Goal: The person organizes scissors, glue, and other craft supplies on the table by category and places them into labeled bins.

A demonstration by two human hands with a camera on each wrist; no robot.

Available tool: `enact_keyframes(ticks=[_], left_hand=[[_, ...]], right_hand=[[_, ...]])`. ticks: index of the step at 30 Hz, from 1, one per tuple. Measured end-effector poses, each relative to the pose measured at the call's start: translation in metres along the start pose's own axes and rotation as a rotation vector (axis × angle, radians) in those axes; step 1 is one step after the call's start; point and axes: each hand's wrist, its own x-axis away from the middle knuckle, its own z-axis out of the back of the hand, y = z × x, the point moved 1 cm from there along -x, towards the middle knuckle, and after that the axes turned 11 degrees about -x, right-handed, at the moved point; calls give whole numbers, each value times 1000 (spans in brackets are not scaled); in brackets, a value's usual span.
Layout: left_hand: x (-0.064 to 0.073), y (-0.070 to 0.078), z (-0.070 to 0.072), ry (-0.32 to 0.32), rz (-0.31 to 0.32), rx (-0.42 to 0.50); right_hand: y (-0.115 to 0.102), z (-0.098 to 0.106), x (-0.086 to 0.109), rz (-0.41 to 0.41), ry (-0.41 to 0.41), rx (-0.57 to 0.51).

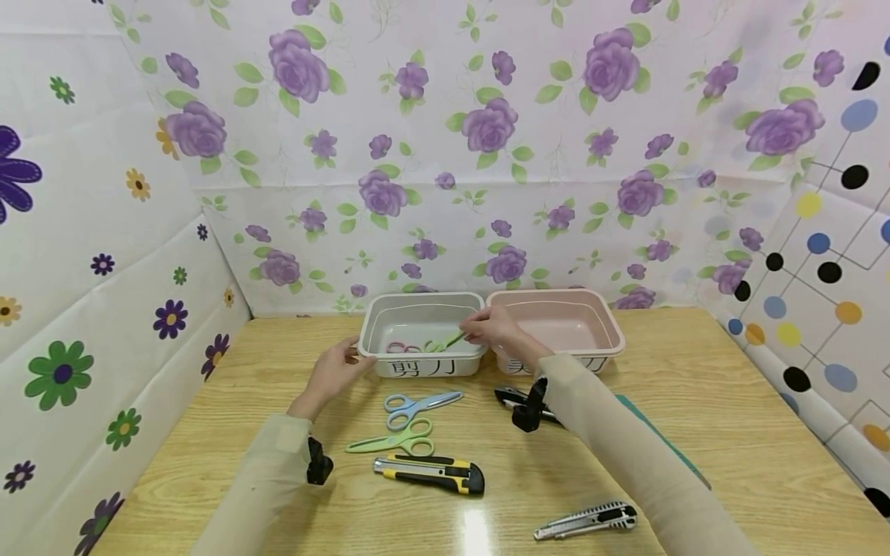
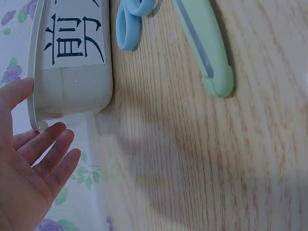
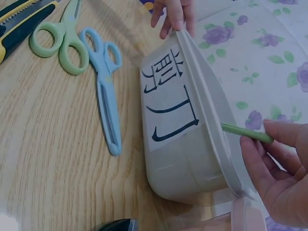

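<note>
My right hand (image 1: 497, 328) pinches the blade end of a pair of green scissors (image 1: 443, 343), whose handles hang down inside the grey-white bin (image 1: 424, 296). In the right wrist view, thumb and fingers close on the green blade (image 3: 248, 132) just above the rim. My left hand (image 1: 338, 371) holds the bin's left front corner; in the left wrist view its thumb is on the rim and the other fingers reach under it. Pink scissors (image 1: 403, 347) lie in the bin. In front of it lie blue scissors (image 1: 422, 403) and another green pair (image 1: 392, 442).
A pink bin (image 1: 612, 328) stands right beside the grey-white one. On the wooden table lie a yellow-black utility knife (image 1: 431, 472), a silver one (image 1: 587, 520), and a black one (image 1: 511, 397) partly behind my right wrist. A teal flat strip (image 1: 664, 440) shows beyond my right forearm.
</note>
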Motion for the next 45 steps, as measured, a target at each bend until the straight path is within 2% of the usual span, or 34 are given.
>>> enact_keyframes(ticks=[5,9,20,30,38,45], left_hand=[[1,3,1,0,7,16],[2,6,2,3,6,19],[1,4,1,0,15,6],[2,5,1,-1,13,8],[1,4,0,-1,27,7],[1,4,0,-2,29,8]], right_hand=[[-2,3,0,96,31,108],[-8,9,3,148,30,119],[-12,23,12,134,-38,84],[-11,38,22,157,-83,129],[-17,48,39,175,-142,154],[-8,52,45,179,-179,163]])
